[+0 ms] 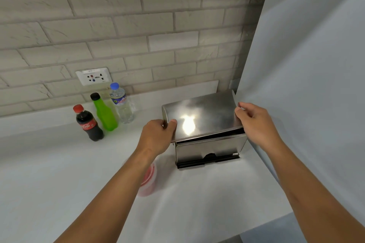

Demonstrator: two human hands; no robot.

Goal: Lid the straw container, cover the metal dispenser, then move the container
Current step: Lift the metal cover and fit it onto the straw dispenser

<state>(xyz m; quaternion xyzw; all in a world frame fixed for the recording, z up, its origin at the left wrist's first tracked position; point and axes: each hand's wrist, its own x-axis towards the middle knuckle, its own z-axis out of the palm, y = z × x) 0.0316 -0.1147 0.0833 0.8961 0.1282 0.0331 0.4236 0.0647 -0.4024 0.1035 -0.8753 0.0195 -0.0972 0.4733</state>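
Observation:
A shiny metal dispenser (210,151) stands on the white counter against the right wall. Its metal cover (199,118) rests on top, tilted, with a dark gap along the front edge. My left hand (158,136) grips the cover's left front corner, thumb on top. My right hand (254,122) pinches the cover's right edge. A clear round container (151,179) with red contents stands on the counter under my left forearm, mostly hidden by it; whether its lid is on I cannot tell.
Three bottles stand at the back left: a cola bottle (88,124), a green bottle (103,112) and a water bottle (122,102). A wall socket (93,78) sits above them in the brick wall. A grey wall (306,65) bounds the right side.

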